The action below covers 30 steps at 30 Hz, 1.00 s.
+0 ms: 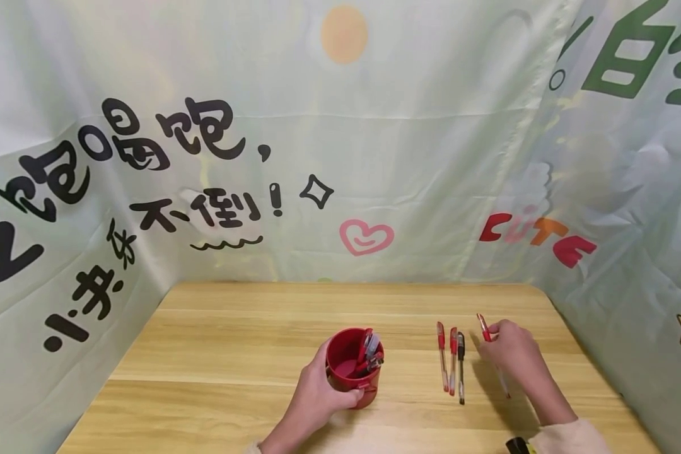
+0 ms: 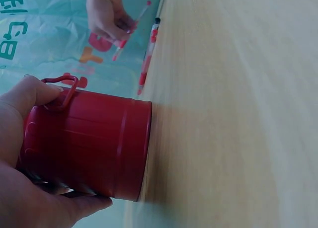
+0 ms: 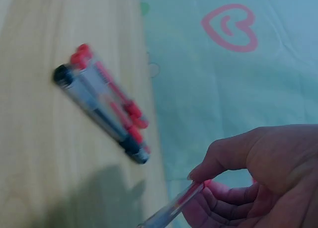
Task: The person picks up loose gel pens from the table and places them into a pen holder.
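Observation:
A red cup with a wire handle stands on the table, and my left hand grips it round the side, thumb near the handle. Several pens lean inside the cup toward its right wall. Over on the right, my right hand pinches a red-capped pen between thumb and fingers, raised off the table in the left wrist view. Left of that hand lie two red pens and a black pen, side by side.
The wooden table runs back to a printed cloth that hangs behind it and along both sides. A black and yellow item shows beside the right sleeve at the bottom edge.

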Tool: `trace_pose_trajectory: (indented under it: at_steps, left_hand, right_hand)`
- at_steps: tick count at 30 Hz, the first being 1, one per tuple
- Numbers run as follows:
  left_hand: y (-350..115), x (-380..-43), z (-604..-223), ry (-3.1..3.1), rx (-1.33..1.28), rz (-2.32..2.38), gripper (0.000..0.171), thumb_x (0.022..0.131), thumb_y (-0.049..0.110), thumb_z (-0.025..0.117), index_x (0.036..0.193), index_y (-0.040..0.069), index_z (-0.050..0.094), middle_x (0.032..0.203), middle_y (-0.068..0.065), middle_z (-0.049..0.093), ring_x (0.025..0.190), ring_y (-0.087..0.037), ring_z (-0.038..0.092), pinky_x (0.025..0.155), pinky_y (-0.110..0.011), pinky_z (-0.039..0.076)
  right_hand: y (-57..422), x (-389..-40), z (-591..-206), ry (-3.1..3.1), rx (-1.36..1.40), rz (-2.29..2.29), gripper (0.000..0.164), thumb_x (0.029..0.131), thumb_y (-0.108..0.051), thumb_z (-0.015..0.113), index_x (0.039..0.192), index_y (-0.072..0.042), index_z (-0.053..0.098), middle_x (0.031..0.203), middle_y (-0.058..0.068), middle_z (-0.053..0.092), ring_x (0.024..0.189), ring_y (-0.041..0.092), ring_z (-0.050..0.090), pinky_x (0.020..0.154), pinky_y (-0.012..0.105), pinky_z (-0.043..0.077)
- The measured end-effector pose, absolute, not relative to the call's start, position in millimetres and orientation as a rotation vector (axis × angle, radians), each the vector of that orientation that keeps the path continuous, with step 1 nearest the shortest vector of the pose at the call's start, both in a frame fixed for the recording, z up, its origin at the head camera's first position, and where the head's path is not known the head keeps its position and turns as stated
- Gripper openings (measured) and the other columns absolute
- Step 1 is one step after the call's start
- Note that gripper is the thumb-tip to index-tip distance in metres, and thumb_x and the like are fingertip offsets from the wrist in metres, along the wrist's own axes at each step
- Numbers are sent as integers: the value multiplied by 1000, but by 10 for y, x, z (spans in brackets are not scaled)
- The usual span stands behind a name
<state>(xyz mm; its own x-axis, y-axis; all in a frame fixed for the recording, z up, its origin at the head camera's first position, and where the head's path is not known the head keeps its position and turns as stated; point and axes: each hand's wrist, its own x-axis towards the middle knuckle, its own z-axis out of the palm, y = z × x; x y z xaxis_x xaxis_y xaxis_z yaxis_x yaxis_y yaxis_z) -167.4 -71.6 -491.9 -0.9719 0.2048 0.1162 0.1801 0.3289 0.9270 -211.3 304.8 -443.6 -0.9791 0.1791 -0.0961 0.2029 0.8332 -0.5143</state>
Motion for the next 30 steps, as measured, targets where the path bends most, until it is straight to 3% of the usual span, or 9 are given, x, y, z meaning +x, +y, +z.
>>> trace_pose_trajectory:
  at_steps: [6,19,30]
  left_hand:
    - [-714,-1675,-4921,2542,371,1768,91,70,17,89,151,17,46,143,-4,63,130,-28,60,101,-45,58]
    - [-705,-1682,-4922,2522,382,1794,93,70,16,89,152,16,45,144,-5,62,131,-30,60,102,-48,58]
    - [-712,-1685,-4932,2539,381,1787,93,69,17,89,151,17,46,142,-3,64,129,-28,61,100,-42,58]
  right_hand:
    - [3015,-2079,-4270,3039,278,-910,40,88,-17,72,115,12,64,93,17,71,76,22,63,63,34,51]
    - [2793,-1993,-4036,3106,248,-1167,40,89,-18,71,120,6,69,102,19,73,81,18,64,58,21,51]
    - [2470,-1893,-3861,3170,181,-1316,32,90,-13,71,118,2,71,102,17,74,83,16,65,62,16,53]
